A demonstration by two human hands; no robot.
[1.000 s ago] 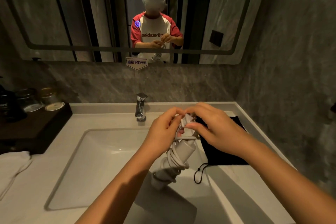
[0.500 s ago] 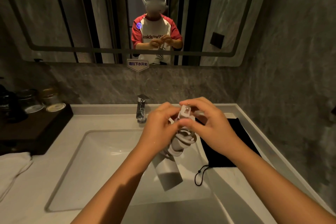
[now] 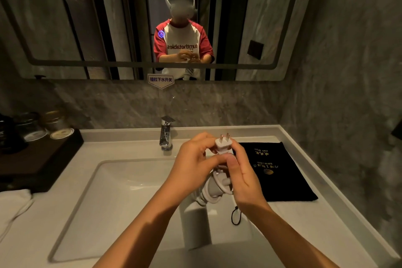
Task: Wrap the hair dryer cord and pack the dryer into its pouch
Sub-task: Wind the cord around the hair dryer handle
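Plug [image 3: 222,145] raised since earlier, prongs up; dryer [image 3: 212,189] hangs below.

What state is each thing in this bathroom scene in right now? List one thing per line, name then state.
Plug: held up between both hands, prongs pointing up.
Cord: coiled around the dryer.
Hair dryer: held over the sink, not yet packed.
Pouch: lying flat on the counter, empty-looking.
Faucet: no water running.
Left hand: gripping the plug.
Right hand: gripping the plug.
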